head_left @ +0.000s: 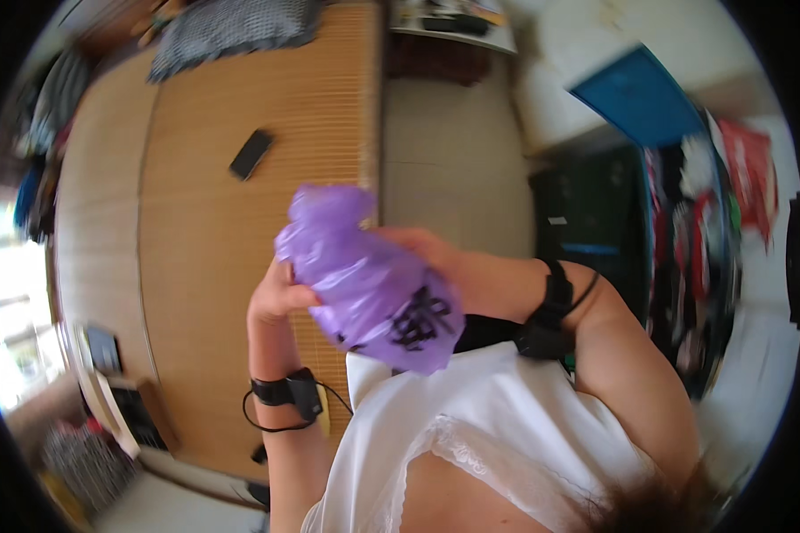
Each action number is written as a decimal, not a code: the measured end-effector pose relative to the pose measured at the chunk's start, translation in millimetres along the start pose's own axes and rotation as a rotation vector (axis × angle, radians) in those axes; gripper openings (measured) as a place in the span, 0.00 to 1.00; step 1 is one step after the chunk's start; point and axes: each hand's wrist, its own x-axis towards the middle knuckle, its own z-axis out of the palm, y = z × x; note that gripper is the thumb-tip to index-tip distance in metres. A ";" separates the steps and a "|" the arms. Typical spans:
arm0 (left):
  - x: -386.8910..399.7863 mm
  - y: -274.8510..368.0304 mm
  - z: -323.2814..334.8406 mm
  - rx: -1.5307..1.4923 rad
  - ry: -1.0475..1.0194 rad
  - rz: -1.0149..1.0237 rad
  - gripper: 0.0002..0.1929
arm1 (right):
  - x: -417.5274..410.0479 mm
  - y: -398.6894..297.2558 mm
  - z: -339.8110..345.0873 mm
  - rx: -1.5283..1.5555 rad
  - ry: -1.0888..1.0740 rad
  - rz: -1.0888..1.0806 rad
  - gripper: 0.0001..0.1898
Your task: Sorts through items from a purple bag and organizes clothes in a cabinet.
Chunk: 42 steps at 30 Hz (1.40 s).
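A crinkled purple plastic bag [373, 280] with black writing is held up between my two hands, in front of my white top. On the bag's left side, my left hand [283, 293] grips it with the thumb across its front. My right hand [423, 250] is at the upper right side of the bag, its fingers partly hidden behind the plastic and blurred. What the bag contains, if anything, cannot be seen. Black straps with small devices and cables sit on both forearms.
A black phone [251, 154] lies on the bamboo mat [207, 253] to the left. A grey pillow [237, 33] rests at the mat's far end. At the right, clothes fill a container [687, 266] near a blue panel [640, 96]. A white table [507, 40] stands farther off.
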 end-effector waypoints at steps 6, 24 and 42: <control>-10.6 -76.0 -20.1 -0.448 -0.185 -0.540 0.43 | -50.5 4.6 11.0 -0.033 0.291 -0.304 0.11; 79.6 -106.3 126.1 -0.527 -0.595 -0.970 0.36 | -217.0 -57.8 -161.3 0.071 0.357 -0.935 0.23; 188.7 -131.1 328.8 -0.047 -0.376 -0.777 0.34 | -333.3 -49.9 -187.1 -0.077 0.571 -1.204 0.49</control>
